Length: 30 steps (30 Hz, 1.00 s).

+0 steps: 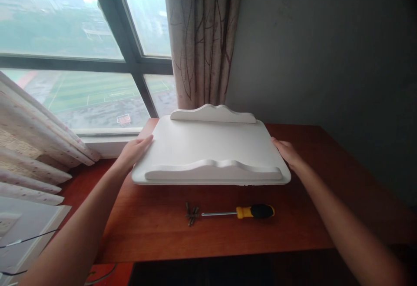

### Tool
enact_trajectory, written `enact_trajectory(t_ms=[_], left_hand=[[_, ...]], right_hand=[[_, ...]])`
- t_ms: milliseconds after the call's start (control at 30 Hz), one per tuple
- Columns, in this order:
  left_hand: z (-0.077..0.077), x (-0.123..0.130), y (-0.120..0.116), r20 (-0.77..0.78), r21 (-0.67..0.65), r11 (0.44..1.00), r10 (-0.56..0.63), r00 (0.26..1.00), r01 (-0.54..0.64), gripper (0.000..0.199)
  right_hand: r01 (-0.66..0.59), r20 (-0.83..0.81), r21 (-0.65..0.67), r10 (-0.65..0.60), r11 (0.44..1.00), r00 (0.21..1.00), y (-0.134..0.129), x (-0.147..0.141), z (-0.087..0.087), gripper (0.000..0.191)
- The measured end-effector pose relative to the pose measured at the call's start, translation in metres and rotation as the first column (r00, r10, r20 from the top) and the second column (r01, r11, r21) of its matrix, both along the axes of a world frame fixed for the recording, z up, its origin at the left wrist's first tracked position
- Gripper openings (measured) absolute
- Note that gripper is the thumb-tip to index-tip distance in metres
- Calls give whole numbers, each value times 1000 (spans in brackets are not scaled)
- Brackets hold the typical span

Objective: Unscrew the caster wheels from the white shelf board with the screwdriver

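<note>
A white board with rounded corners spans the middle of the view, above the wooden table. Two wavy-edged white rails run along it, a far rail and a near rail. My left hand grips its left edge, thumb on top. At the opposite edge, my right hand holds on in the same way. The fingers under the board are hidden. Closer to me on the table lie a screwdriver with a yellow and black handle, and several small screws by its tip.
The reddish wooden table ends at a front edge near me. A window and patterned curtains stand behind and to the left. A grey wall rises at the back right. Cables hang at the lower left.
</note>
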<state>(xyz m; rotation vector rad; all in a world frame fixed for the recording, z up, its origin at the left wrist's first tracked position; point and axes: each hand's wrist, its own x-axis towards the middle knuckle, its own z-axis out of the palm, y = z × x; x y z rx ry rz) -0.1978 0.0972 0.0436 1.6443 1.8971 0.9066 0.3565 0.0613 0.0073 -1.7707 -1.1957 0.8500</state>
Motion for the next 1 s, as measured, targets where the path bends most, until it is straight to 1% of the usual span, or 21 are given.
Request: enact_trajectory(t_ms=[100,233,333,400,467,567,633,700,867,1000], left_hand=[[3,-5,-7,-35,-37,999,16,999,-18,65],[6,-4,-30,-30,4,1000,7,1000,-7,63],[5,3,-55,22,75,997,7,1000,-8,62],[1,9,-71,100,88,996,-11,995,2,64],[-5,14,-85,171,96,995,-26,985,10,70],[-15,20,-100,159,171,985,-28,987,0,69],[-20,23,-107,127,221,975,-13,992,-16,64],[-22,27,-111,125,237,971,10,992,-39,60],[-20,34,-115,168,228,970,40,985,-78,58],[-17,35,-114,188,219,972,43,981,-85,57]], right_hand=[[-16,63,45,13,999,998,-9,3,4,48],[13,148,123,-31,992,989,-30,8,3,46],[50,210,144,-80,988,974,-52,12,-1,48],[63,233,152,-98,986,967,-66,13,-4,48],[57,223,162,-93,985,970,-79,12,-7,48],[49,113,183,-70,982,991,-91,8,-12,49],[56,23,196,-61,979,998,-95,2,-15,51],[72,-19,208,-69,976,997,-97,-4,-17,54],[133,-25,272,-131,953,991,-99,-15,-22,52],[125,-18,281,-125,952,992,-100,-18,-22,52]])
